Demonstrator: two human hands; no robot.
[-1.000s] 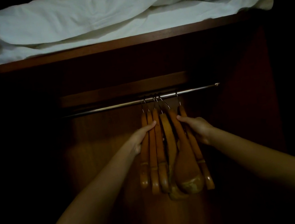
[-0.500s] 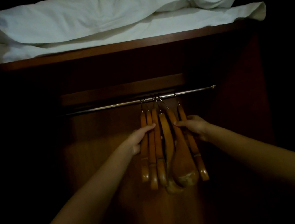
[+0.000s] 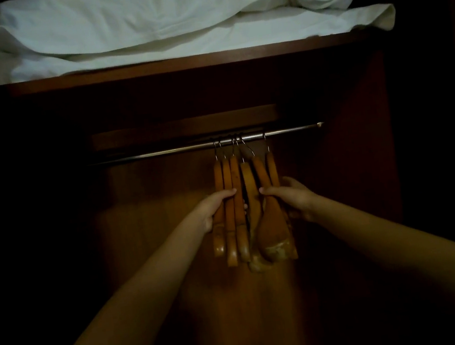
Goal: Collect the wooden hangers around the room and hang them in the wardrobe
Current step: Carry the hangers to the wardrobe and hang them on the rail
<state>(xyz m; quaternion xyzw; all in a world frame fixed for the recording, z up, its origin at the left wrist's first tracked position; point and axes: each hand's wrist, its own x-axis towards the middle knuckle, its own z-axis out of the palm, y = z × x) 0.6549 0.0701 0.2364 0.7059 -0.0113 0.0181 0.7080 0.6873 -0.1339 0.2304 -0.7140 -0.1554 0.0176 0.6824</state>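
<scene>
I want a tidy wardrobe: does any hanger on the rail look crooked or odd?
Yes. The fifth hanger from the left hangs tilted and twisted, showing its broad end, while the others hang edge-on. Its hook slants on the rail.

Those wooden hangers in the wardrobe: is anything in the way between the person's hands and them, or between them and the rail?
Nothing visible. The left hand and right hand already touch the wooden hangers, whose hooks sit over the metal rail. The white bedding lies on the shelf above, clear of them.
</scene>
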